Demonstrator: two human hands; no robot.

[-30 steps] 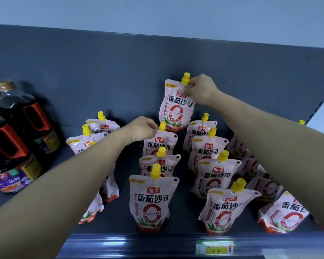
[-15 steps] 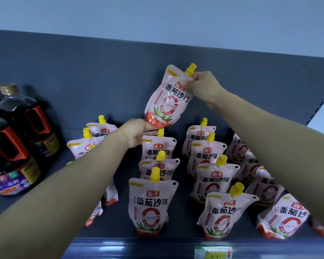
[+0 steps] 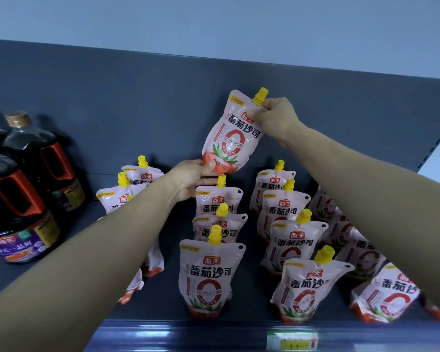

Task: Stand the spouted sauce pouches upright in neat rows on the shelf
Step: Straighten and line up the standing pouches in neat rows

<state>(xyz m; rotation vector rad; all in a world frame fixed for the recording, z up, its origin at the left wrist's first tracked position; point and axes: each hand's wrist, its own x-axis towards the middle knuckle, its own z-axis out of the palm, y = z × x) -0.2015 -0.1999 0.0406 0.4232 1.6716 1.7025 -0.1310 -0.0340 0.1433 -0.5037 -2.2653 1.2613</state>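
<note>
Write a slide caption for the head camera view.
Tilted sauce pouch held by left hand and right hand above upright rows on the shelf.

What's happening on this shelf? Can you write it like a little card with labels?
Held thing: white-and-red plastic sauce pouch with a yellow spout cap, tilted, in the air above the middle row
Top grip: right hand pinches its top by the spout
Bottom grip: left hand grips its bottom edge
Rows: matching standing pouches, upright on the dark grey metal shelf
Left side: big dark bottles with red handles
</note>
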